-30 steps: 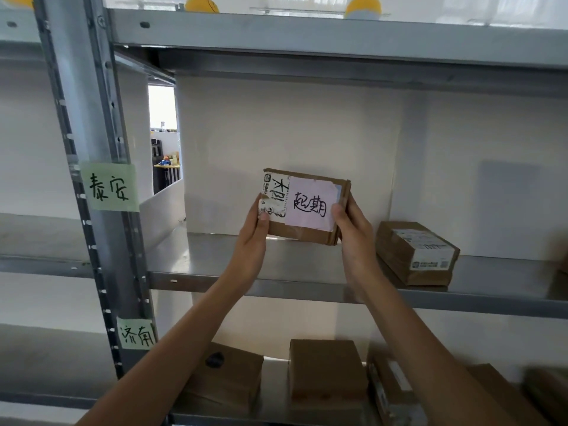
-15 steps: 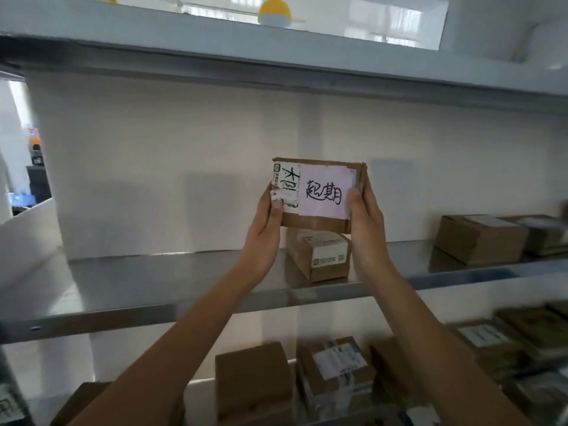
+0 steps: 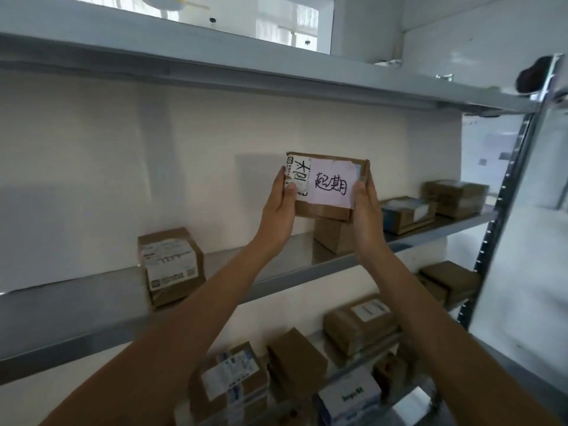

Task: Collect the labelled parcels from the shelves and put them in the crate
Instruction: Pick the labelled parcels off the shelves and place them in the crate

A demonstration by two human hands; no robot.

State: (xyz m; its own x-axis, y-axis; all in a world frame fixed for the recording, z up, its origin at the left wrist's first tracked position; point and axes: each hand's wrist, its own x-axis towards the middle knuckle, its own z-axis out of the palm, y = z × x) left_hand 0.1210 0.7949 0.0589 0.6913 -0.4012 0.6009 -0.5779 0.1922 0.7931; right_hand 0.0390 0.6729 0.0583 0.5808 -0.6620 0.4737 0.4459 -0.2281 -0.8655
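Two hands hold one parcel (image 3: 325, 186) in the air, in front of the middle shelf (image 3: 76, 305) and well above its surface. From the head view, the left hand (image 3: 278, 210) grips the left edge with the thumb laid on the front face and the fingers behind; the right hand (image 3: 365, 210) grips the right edge in the same way. The parcel is a flat brown cardboard box, upright, its face turned to the camera. On this face sits a white printed label, and over it a pale pink paper (image 3: 333, 186) with black handwritten characters.

The shelves are grey metal, smooth and a little shiny, with a white wall behind. On the middle shelf one cardboard box (image 3: 170, 265) with a white label stands at the left, near the front edge. Another plain box (image 3: 333, 238) is partly hidden behind the hands, and further right lie a box with a blue-white top (image 3: 408, 213) and a brown one (image 3: 456, 196). The lower shelf carries several more boxes (image 3: 295, 361), close together, some with white labels, blurred. A perforated metal post (image 3: 504, 210) rises at the right.
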